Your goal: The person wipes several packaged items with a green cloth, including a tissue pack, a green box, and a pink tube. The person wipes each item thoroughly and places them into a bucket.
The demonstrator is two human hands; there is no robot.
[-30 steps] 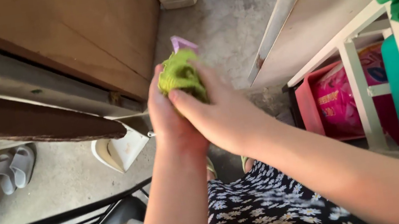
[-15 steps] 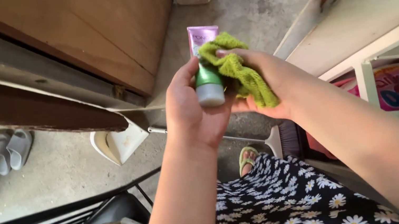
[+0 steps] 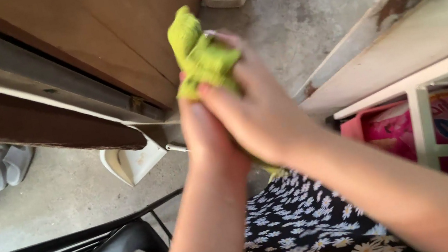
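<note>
both hands are closing around the green cloth (image 3: 202,57), which is bunching up above the grey slippers (image 3: 7,165) and well to their right. the right hand (image 3: 260,111) is wrapping over the left hand (image 3: 211,140). half a second ago a purple tube with a pale cap was showing beside the cloth; now the cloth is covering it, so the wiping looks to be going on.

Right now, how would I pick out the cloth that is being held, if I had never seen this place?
Start at the long brown wooden panel along the upper left, then go to the two bare hands, left hand and right hand, clasped together at centre. The crumpled lime-green cloth bunches out above them, the only bright yellow-green thing against the grey concrete floor.
</note>
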